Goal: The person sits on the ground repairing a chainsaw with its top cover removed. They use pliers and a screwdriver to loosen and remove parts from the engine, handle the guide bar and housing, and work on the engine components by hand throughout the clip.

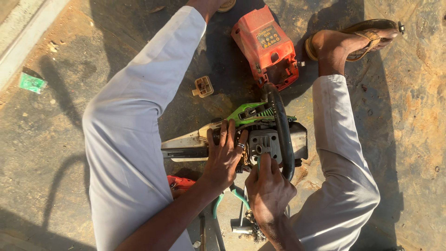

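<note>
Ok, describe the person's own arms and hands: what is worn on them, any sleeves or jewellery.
Both forearms are bare, with no sleeves, gloves or watch in view. The left hand wears a silver-coloured ring on one finger. The right hand shows no ring or other jewellery.

The left hand lies palm down, fingers spread and pointing away from the body, a ring on one finger. The right hand sits just beside it, fingers curled, thumb pressed forward. Both forearms reach in between bent knees.
</note>
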